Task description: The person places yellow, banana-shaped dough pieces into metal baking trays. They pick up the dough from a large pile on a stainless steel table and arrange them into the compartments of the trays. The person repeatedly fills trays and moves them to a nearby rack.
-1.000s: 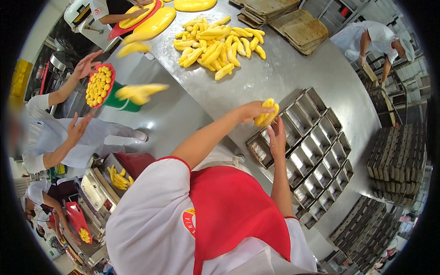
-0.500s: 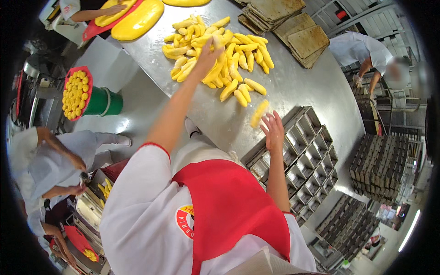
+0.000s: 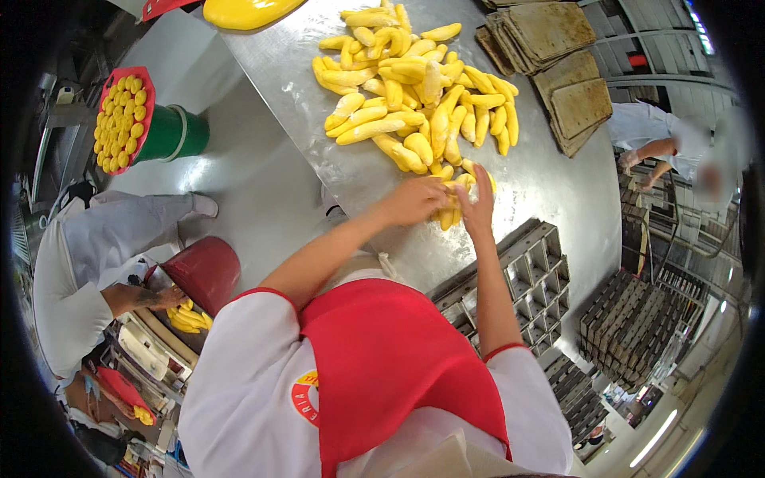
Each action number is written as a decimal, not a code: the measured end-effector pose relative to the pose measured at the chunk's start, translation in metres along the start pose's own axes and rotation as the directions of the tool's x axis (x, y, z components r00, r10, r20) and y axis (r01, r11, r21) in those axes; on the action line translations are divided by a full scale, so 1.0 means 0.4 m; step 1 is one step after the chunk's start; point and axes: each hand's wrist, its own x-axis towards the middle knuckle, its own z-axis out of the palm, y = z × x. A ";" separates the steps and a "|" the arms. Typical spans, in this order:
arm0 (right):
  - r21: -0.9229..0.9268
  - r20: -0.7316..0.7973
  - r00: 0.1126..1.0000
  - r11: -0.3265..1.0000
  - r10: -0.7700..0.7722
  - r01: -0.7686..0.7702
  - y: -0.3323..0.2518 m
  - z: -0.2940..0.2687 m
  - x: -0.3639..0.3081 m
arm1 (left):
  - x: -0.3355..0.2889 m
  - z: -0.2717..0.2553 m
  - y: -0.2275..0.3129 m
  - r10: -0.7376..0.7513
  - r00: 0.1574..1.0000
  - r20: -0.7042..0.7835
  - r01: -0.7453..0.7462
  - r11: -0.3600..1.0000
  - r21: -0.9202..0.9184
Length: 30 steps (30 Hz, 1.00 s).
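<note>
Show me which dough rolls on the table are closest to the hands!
The yellow bunch between the left hand and right hand; the big pile lies farther up the table.

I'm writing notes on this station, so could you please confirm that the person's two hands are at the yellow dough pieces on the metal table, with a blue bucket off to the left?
Not quite: the head view shows the bucket off to the left is green, not blue. The left hand and right hand are at the yellow dough pieces on the metal table.
</note>
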 end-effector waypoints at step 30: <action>0.932 -0.049 0.467 0.209 0.883 -0.296 0.019 0.022 -0.285 | 0.186 0.011 0.159 -0.284 0.910 0.301 0.282 0.958 0.053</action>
